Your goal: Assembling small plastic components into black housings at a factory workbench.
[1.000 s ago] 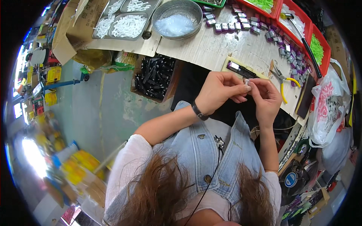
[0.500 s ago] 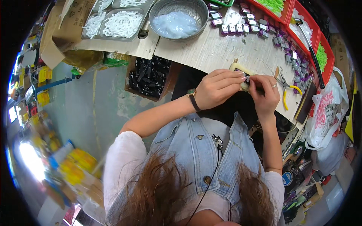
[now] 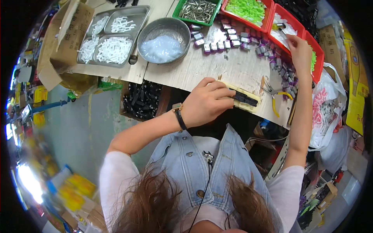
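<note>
My left hand (image 3: 208, 101) lies curled over the left end of a long black plastic part (image 3: 246, 98). The part sits in a cream-coloured block (image 3: 254, 108) at the table's front edge, and my fingers hide its left end. My right hand (image 3: 300, 54) is raised over the red trays at the right. Its fingers are closed on the shaft of a small hammer-like tool (image 3: 283, 32) whose head rests near white plastic pieces. My forearm hides the tool's handle. Yellow-handled pliers (image 3: 275, 97) lie right of the block.
Small purple-and-silver parts (image 3: 268, 50) spread across the table (image 3: 175, 73). Red trays (image 3: 268, 27) hold green and white pieces; a green tray (image 3: 213, 19) holds metal pins. A metal bowl (image 3: 186, 37) and a divided tray (image 3: 136, 31) stand left. Below is a box of black parts (image 3: 142, 101).
My right hand has left the cream block and reached up to the tool on the red trays. My left hand stays at the block, and the black part now shows. The view has shifted.
</note>
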The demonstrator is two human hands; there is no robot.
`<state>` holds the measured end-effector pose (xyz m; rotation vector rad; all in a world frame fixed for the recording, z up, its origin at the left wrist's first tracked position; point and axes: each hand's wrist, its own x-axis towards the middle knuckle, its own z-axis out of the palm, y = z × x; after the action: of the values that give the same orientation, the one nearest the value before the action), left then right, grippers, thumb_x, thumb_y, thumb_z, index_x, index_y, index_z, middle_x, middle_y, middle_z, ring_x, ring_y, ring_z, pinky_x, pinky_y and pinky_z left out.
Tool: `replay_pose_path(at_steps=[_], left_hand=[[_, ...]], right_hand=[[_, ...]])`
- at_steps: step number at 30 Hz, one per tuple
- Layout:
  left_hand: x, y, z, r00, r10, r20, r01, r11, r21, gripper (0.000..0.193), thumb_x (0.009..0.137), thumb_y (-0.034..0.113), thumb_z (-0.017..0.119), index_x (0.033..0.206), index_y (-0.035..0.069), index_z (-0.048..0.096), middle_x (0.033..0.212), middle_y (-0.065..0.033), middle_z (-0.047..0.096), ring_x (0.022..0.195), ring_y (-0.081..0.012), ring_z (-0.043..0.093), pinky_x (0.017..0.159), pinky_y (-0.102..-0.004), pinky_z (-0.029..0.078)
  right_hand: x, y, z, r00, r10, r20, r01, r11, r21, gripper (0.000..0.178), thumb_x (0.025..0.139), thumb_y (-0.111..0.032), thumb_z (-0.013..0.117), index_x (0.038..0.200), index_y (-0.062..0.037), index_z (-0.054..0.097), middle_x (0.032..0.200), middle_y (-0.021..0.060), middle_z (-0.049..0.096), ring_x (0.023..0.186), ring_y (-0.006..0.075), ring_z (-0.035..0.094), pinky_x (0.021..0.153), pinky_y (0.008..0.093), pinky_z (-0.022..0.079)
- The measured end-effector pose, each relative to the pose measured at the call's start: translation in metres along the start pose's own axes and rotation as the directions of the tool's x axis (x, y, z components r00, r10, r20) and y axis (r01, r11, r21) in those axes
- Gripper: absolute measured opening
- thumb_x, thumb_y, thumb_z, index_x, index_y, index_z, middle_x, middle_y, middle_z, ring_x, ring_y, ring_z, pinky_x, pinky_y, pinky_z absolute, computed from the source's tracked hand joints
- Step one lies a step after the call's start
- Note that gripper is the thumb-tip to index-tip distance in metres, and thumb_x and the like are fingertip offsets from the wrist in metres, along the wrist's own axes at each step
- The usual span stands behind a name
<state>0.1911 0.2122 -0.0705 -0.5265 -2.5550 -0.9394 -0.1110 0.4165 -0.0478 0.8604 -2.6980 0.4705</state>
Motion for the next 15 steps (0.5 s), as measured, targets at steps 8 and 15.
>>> replay_pose_path(at_steps=[8,15], left_hand=[[-0.015,0.041,-0.021,0.818,-0.562,-0.117,0.465,0.768,-0.44,0.022,0.081,-0.003,0.069,0.103,-0.001,0.069,0.089,-0.0114,0.071,0.077,-0.0151,0.067,0.073,-0.0262,0.053],[-0.001,0.048,-0.004,0.658,-0.744,0.114,0.391,0.208,-0.897,0.012,0.085,-0.003,0.067,0.097,-0.007,0.066,0.094,-0.0114,0.07,0.082,-0.014,0.067,0.08,-0.0253,0.054]], right_hand=[[0.044,0.001,0.028,0.951,-0.1,0.293,0.142,0.982,-0.127,0.019,0.071,-0.012,0.072,0.086,-0.0004,0.071,0.087,0.0182,0.069,0.083,0.0312,0.068,0.075,0.039,0.052],[0.059,0.009,0.023,0.926,-0.184,0.328,0.2,0.98,-0.017,0.017,0.068,-0.011,0.069,0.079,0.0022,0.07,0.079,0.0229,0.067,0.077,0.037,0.067,0.072,0.0407,0.052]])
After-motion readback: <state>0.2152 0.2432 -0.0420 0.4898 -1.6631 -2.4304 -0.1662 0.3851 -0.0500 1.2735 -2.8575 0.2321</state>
